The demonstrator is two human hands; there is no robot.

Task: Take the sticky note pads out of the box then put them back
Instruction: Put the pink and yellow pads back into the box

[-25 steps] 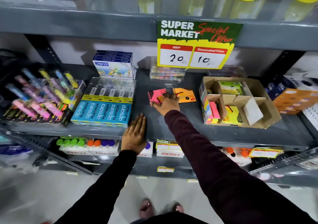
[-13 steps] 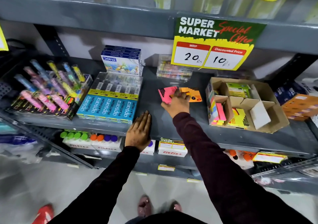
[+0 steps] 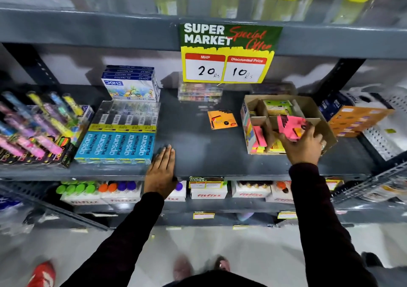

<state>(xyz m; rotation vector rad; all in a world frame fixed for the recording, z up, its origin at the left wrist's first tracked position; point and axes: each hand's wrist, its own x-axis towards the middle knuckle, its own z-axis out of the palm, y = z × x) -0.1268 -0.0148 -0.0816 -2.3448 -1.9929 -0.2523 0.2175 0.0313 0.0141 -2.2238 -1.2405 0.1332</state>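
While the left hand point(image 3: 161, 172) lies flat and spread at the front edge of the grey shelf point(image 3: 193, 152), gripping nothing, just beside the blue apsara pencil packs point(image 3: 116, 146), the right hand point(image 3: 302, 145) does the work further along to the right. Its fingers are closed around a pink sticky note pad point(image 3: 289, 127), pinching it from below and from the right so that the pad tilts up over the cardboard box point(image 3: 308, 103). That pad hangs above the box's front right compartment, whose divider flaps stand just under it; whether it touches the cardboard cannot be told. Judging by this, the pad is being put back, and the move turns on lowering it straight down and slightly away from the wrist into that open cell. The front left cell already holds pink and yellow pads point(image 3: 259, 136) standing on edge, and the rear cell holds green ones point(image 3: 278, 107), so free room is narrow between the flaps. Further back and to the left, an orange sticky note pad point(image 3: 222, 120) lies flat on bare shelf, well apart from both hands, nearer the right one, its long side roughly parallel to the front edge. Open shelf surrounds it. Beyond hangs the price sign point(image 3: 229, 53).
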